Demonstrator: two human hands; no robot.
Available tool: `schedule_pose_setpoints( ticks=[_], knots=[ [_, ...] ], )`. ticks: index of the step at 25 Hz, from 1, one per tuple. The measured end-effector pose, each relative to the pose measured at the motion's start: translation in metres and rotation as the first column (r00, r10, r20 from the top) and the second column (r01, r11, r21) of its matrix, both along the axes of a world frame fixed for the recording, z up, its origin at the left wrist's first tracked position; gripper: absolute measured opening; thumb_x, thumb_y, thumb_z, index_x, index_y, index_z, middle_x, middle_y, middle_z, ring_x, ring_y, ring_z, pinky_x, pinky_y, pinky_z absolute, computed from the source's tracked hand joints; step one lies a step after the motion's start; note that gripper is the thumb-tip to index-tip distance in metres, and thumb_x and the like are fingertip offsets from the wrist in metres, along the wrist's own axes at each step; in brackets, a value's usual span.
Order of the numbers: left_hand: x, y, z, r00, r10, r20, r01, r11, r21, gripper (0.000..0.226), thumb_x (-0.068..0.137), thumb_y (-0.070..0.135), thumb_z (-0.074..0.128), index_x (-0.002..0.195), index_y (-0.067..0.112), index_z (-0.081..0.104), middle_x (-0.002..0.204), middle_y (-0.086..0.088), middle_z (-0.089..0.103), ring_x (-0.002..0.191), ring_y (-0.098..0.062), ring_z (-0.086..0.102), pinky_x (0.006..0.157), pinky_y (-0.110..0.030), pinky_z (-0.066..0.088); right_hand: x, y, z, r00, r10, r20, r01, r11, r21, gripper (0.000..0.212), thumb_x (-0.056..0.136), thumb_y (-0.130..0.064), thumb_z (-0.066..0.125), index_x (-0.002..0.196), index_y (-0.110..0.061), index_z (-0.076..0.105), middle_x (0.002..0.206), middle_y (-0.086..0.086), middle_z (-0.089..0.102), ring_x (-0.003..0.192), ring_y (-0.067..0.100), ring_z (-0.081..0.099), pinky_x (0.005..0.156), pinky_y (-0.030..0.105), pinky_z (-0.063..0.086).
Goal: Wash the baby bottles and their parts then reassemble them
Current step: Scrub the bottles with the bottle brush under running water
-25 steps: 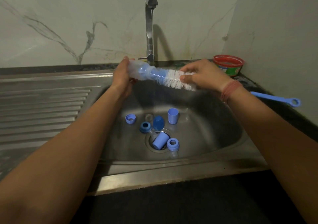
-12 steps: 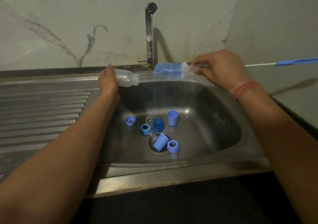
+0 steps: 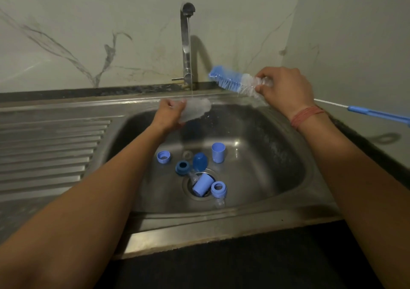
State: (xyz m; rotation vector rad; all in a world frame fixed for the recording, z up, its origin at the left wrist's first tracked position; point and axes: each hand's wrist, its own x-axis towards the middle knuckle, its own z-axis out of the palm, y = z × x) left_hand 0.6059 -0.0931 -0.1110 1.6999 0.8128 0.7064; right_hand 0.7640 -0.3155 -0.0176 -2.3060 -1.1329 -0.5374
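Steel rim of the sink (image 3: pixel 199 228) sits nearest me, and both my forearms reach over it into the basin. Around the drain lie the loose parts: a pale blue cap (image 3: pixel 203 185) on its side across the drain opening, a blue ring (image 3: pixel 218 188) just right of it with a clear teat (image 3: pixel 219 203) at its near edge, a darker blue ring (image 3: pixel 183 167) toward the left, and a dark blue dome cap (image 3: pixel 200 161) touching the far edge of the drain. Farther back a pale blue ring (image 3: pixel 163 156) sits left of these, a small clear ring (image 3: pixel 187 154) lies behind the dome, and a pale blue cup-shaped cap (image 3: pixel 218 152) stands upright toward the right. Above the far part of the basin my left hand (image 3: pixel 169 114) has its grip wrapped round the clear bottle (image 3: pixel 197 111), held roughly level under the thin stream from the tap (image 3: pixel 186 44) at the sink's far edge. My right hand (image 3: pixel 282 87), near the far right corner, is clenched around the bottle brush (image 3: pixel 233 81) at the white bristles; the blue bristle end points left toward the tap, well clear of the bottle, and its blue handle (image 3: pixel 377 114) sticks out past my wrist over the surface to the right. Ribbed drainboard (image 3: pixel 48 153) spreads out along the left side.
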Motion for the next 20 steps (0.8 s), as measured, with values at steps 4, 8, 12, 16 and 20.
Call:
schedule_pose_setpoints(
  ticks=[4, 8, 12, 16, 20],
  knots=[
    [-0.006, 0.0, 0.008, 0.929, 0.064, 0.363, 0.172, 0.797, -0.58, 0.029, 0.103, 0.03, 0.049, 0.126, 0.012, 0.054, 0.119, -0.012, 0.06, 0.099, -0.021, 0.062, 0.075, -0.029, 0.058, 0.0, 0.006, -0.005, 0.999, 0.05, -0.017, -0.05, 0.999, -0.001, 0.027, 0.088, -0.029, 0.065, 0.114, -0.024, 0.067, 0.114, 0.008, 0.069, 0.107, 0.032, 0.06, 0.086, 0.034, 0.046],
    [-0.011, 0.0, 0.013, 0.906, 0.022, 0.423, 0.286, 0.706, -0.648, 0.037, 0.094, 0.024, 0.065, 0.126, 0.011, 0.054, 0.133, -0.017, 0.053, 0.118, -0.027, 0.058, 0.084, -0.034, 0.06, 0.0, 0.008, -0.008, 0.996, 0.072, -0.05, -0.071, 0.997, 0.016, 0.026, 0.088, -0.029, 0.065, 0.113, -0.023, 0.067, 0.112, 0.007, 0.069, 0.104, 0.032, 0.061, 0.086, 0.035, 0.047],
    [-0.009, 0.002, 0.01, 0.952, -0.136, 0.273, 0.241, 0.885, -0.399, 0.049, 0.091, 0.014, 0.066, 0.136, 0.014, 0.049, 0.135, -0.014, 0.053, 0.115, -0.027, 0.056, 0.099, -0.041, 0.05, -0.001, 0.009, -0.008, 0.995, 0.077, -0.069, -0.076, 0.997, 0.021, 0.027, 0.088, -0.029, 0.065, 0.114, -0.022, 0.066, 0.113, 0.007, 0.068, 0.105, 0.031, 0.061, 0.087, 0.037, 0.048],
    [-0.005, -0.002, 0.009, 0.989, -0.125, 0.083, 0.132, 0.987, -0.086, 0.063, 0.083, 0.002, 0.072, 0.14, 0.015, 0.047, 0.128, -0.008, 0.058, 0.12, -0.027, 0.056, 0.097, -0.039, 0.052, -0.001, 0.009, -0.008, 0.995, 0.085, -0.059, -0.084, 0.996, 0.019, 0.029, 0.089, -0.028, 0.064, 0.116, -0.021, 0.065, 0.114, 0.008, 0.068, 0.105, 0.032, 0.061, 0.089, 0.039, 0.049],
    [0.0, -0.008, 0.005, 0.997, 0.025, -0.068, -0.009, 0.976, 0.218, 0.07, 0.08, 0.011, 0.079, 0.14, 0.015, 0.044, 0.138, -0.011, 0.054, 0.125, -0.026, 0.053, 0.097, -0.037, 0.048, -0.001, 0.009, -0.008, 0.994, 0.096, -0.055, -0.095, 0.995, 0.024, 0.029, 0.088, -0.028, 0.064, 0.116, -0.02, 0.065, 0.113, 0.009, 0.068, 0.104, 0.032, 0.061, 0.087, 0.038, 0.049]
  ],
)
